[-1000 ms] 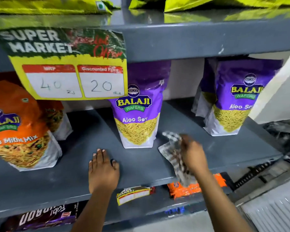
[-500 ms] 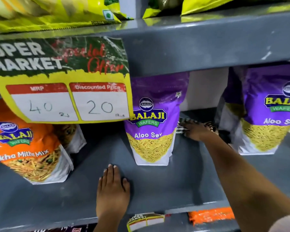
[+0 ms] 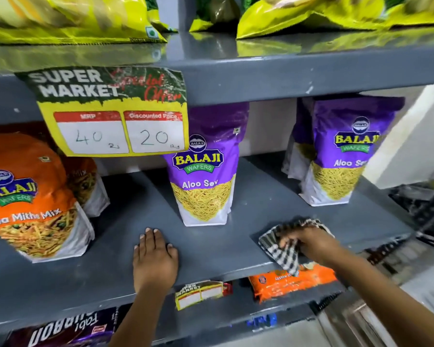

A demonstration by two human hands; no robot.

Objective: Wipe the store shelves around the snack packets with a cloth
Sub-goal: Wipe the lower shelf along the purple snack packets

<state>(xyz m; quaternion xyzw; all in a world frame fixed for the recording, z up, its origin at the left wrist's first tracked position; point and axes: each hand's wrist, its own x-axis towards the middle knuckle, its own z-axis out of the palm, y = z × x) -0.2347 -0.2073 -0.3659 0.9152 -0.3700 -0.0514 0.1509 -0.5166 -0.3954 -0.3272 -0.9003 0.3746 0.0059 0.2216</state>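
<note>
The grey middle shelf (image 3: 251,211) holds a purple Aloo Sev packet (image 3: 206,171) standing upright at its centre and a second purple packet (image 3: 341,151) to the right. An orange mix packet (image 3: 28,201) leans at the left. My right hand (image 3: 311,242) grips a black-and-white checked cloth (image 3: 281,249) at the shelf's front edge, right of the centre packet; part of the cloth hangs over the edge. My left hand (image 3: 154,259) lies flat, fingers together, on the shelf in front of the centre packet and holds nothing.
A yellow price sign (image 3: 115,111) hangs from the upper shelf (image 3: 286,71), which carries yellow-green packets (image 3: 68,18). Below, an orange packet (image 3: 291,281), a small price label (image 3: 201,294) and a dark purple pack (image 3: 60,331) lie on the lower shelf.
My right hand has pulled the cloth from the back of the shelf, between the two purple packets, forward to the front edge. My left hand stays flat on the shelf.
</note>
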